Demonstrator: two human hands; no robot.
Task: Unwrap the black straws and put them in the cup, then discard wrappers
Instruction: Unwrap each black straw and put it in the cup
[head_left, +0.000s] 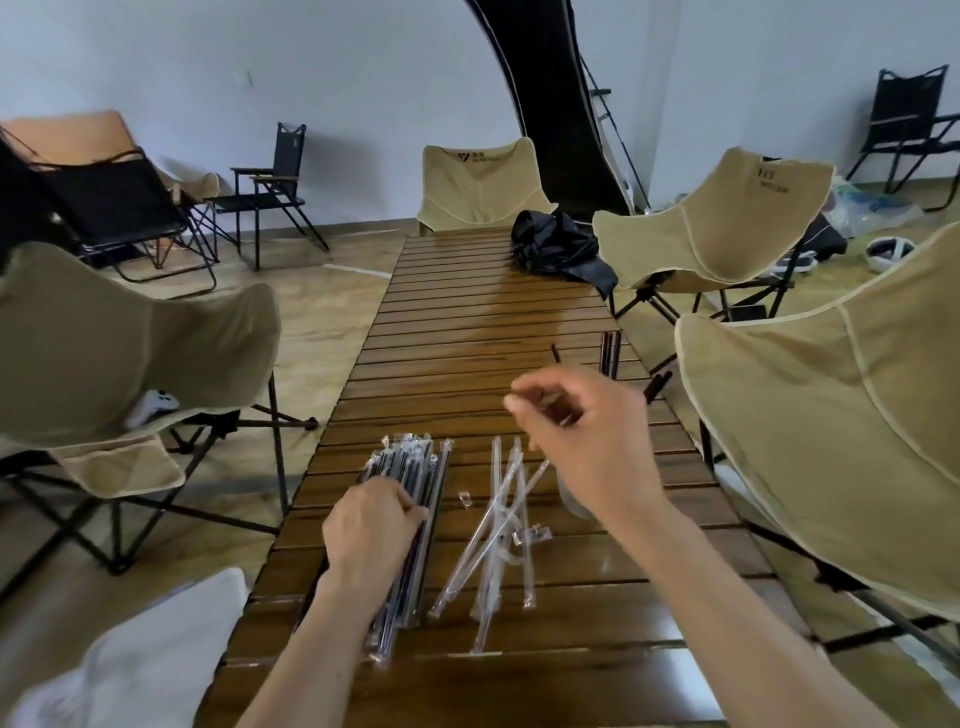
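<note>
Black straws still in their clear wrappers are lying in a bundle on the slatted wooden bench, and that bundle is my landmark for everything else. Left hand is resting palm-down right on top of the bundle, fingers curled and pressing against the straws, so it looks like it's gripping or at least pinning a few of them. Just to the right of the bundle, empty clear wrappers are sitting in a loose criss-cross pile, with a couple of tiny torn-off bits beside them. Right hand is hovering further right and a little beyond the bundle, fingers loosely curled; it's blurry, so I can't tell if it's pinching anything. Something clear that may be the cup is peeking out under that wrist, mostly hidden. Well beyond the bundle, a few bare straws are showing near the bench's right edge, and a black bag is sitting at the far end.
</note>
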